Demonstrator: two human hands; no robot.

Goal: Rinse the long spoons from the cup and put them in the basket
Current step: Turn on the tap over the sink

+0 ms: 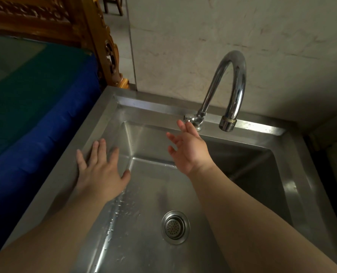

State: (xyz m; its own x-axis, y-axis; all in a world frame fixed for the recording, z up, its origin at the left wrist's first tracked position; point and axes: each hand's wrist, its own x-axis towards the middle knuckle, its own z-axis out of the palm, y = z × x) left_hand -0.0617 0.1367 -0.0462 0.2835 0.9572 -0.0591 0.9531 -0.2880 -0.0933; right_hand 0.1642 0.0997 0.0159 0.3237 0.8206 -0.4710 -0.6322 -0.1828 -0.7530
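Note:
No spoons, cup or basket show in this view. My left hand (100, 170) lies flat with its fingers spread on the left rim of the steel sink (96, 123). My right hand (187, 148) is raised over the basin, fingers apart and empty, its fingertips just short of the tap handle (190, 117). The curved chrome tap (229, 85) arches over the back of the basin. No water runs from its spout (227, 124).
The drain strainer (175, 227) sits in the basin floor, with water drops left of it. A blue and green mattress (35, 107) and a carved wooden frame (104, 44) lie left of the sink. A pale wall (223, 32) stands behind.

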